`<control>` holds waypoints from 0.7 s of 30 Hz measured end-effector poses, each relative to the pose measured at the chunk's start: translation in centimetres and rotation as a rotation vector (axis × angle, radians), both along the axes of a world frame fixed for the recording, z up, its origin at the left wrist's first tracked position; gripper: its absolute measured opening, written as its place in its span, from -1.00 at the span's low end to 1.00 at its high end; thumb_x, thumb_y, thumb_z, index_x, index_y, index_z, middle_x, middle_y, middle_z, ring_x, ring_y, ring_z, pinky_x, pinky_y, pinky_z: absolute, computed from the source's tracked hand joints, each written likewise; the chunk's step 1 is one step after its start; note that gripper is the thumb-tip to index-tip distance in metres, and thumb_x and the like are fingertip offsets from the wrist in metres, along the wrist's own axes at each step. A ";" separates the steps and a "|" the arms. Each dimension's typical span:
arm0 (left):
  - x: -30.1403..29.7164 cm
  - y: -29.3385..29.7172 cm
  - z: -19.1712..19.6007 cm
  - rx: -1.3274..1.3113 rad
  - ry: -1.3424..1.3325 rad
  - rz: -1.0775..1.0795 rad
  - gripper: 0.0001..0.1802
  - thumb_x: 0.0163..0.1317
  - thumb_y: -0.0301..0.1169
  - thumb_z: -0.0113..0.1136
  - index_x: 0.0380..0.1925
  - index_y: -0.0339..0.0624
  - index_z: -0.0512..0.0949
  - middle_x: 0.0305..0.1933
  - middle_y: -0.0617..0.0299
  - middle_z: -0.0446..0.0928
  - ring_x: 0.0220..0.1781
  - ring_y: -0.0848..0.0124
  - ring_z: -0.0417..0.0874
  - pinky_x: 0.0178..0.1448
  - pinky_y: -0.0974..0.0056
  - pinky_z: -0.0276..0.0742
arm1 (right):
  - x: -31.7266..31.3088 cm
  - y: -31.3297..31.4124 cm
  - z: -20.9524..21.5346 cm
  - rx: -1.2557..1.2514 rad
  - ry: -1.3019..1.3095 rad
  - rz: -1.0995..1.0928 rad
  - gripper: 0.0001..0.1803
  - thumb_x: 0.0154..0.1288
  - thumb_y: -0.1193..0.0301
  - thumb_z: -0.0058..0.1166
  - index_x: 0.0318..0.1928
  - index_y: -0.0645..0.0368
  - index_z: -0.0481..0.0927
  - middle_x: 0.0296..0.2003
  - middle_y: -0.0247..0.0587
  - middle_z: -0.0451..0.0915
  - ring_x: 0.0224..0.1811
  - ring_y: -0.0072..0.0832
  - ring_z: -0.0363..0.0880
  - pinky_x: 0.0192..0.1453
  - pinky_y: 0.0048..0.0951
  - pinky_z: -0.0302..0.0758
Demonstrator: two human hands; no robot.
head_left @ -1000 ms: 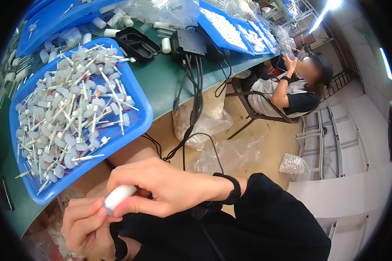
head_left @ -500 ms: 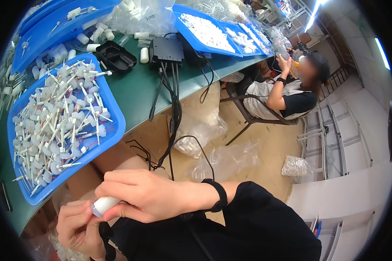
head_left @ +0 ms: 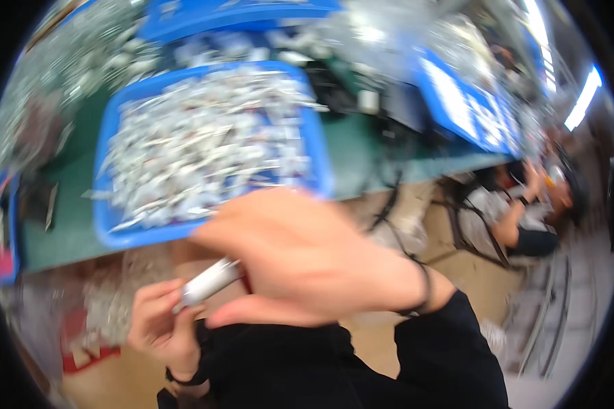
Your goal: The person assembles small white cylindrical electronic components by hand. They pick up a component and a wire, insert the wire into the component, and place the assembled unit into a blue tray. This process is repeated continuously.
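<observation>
Two hands holding one white cylinder below a green table (head_left: pixel 361 160).

The blue tray (head_left: pixel 320 170) of blurred white parts lies on the table. The right hand (head_left: pixel 307 262) curls over the white cylinder (head_left: pixel 210 281), whose long axis rises rightward; the left hand (head_left: pixel 160 327) pinches its lower end.
</observation>
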State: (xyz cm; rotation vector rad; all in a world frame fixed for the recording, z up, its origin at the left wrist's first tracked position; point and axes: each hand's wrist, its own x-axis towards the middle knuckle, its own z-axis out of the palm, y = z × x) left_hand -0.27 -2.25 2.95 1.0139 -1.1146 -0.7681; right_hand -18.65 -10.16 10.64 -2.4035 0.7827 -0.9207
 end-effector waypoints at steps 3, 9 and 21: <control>1.2 0.2 -1.0 0.106 -0.036 -0.094 -0.70 -0.13 -0.71 0.29 -0.32 -0.37 0.50 -0.22 0.03 0.46 -0.21 0.33 0.56 -0.13 0.35 0.57 | -0.3 0.1 1.5 0.096 -0.078 -0.175 -0.55 -0.01 0.23 0.20 -0.21 0.27 0.37 -0.41 -0.17 0.42 -0.37 -0.27 0.43 -0.31 -0.32 0.38; -0.2 -0.1 -1.4 0.179 0.161 -0.214 -0.66 -0.16 -0.72 0.31 -0.29 -0.40 0.51 -0.17 -0.01 0.46 -0.17 0.30 0.57 -0.11 0.30 0.62 | -1.5 -0.2 2.5 0.232 -0.186 -0.277 -0.40 0.01 0.18 0.17 -0.07 0.33 0.27 -0.39 -0.20 0.44 -0.40 -0.38 0.42 -0.33 -0.40 0.37; -2.1 -3.4 1.4 0.198 0.321 -0.196 -0.69 -0.06 -0.81 0.14 -0.23 -0.45 0.46 -0.08 0.02 0.41 -0.07 0.34 0.52 -0.01 0.32 0.53 | -0.8 -1.8 3.0 0.371 -0.350 -0.210 -0.11 0.05 0.06 0.11 0.22 0.44 0.08 -0.36 -0.27 0.50 -0.44 -0.59 0.41 -0.37 -0.57 0.35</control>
